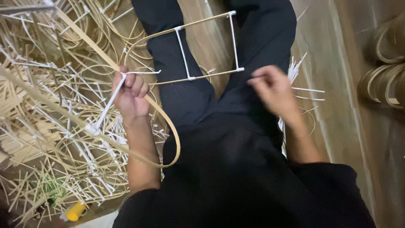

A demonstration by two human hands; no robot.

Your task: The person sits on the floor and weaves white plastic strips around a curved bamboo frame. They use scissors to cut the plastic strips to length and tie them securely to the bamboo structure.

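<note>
Holding a curved bamboo strip frame (pixel 168 126) across the lap, the person sits with dark-trousered legs (pixel 185 84) stretched away from the camera.

Progress, judged from the frame as it lies: two white crosspieces (pixel 183 52) already bridge the pair of long strips at the far end, each bound with white wrap at its joints. Another white crosspiece (pixel 107 105) runs from the left hand down to a wrapped joint on a strip at the near left. The loop end of the frame, curving near the left forearm, carries no crosspiece yet, so the work looks partly done, with more rungs and ties left.

Left hand (pixel 130 95): fingers closed in a fist around the bamboo strip and the top of the white crosspiece, where a white tie end sticks out to the right. The strip passes through the fist and curves on toward the near side.

Right hand (pixel 274 88): fingers pinched together on something thin and dark; what it is cannot be told, as the hand is blurred. It sits well apart from the frame, just beside a bundle of white sticks (pixel 293 71) on the floor at right.

A heap of loose bamboo strips and white sticks (pixel 55 126) fills the left.
</note>
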